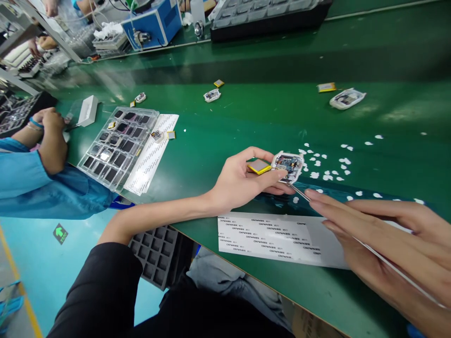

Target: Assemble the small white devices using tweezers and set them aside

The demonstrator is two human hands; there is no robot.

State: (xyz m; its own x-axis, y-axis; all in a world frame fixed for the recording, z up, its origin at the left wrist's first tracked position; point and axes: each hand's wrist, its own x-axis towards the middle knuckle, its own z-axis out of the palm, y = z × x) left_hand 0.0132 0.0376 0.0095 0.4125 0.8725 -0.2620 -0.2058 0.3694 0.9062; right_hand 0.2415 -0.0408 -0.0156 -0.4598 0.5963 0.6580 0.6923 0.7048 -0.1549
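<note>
My left hand point(243, 178) is closed on a small white device shell with a circuit board inside point(289, 165) and a flat silver battery with a yellow edge point(259, 166), held just above the green table point(246, 117). My right hand point(380, 234) pinches thin metal tweezers point(299, 191), whose tip touches the lower edge of the shell. A white label sheet point(275, 237) lies under both hands near the table's front edge.
Small white paper bits point(327, 164) are scattered right of the shell. A clear tray of parts point(116, 143) and another label sheet point(151, 152) lie to the left, beside a co-worker's arm in a blue sleeve point(35, 164). More shells point(347, 98) and batteries point(326, 87) lie farther back.
</note>
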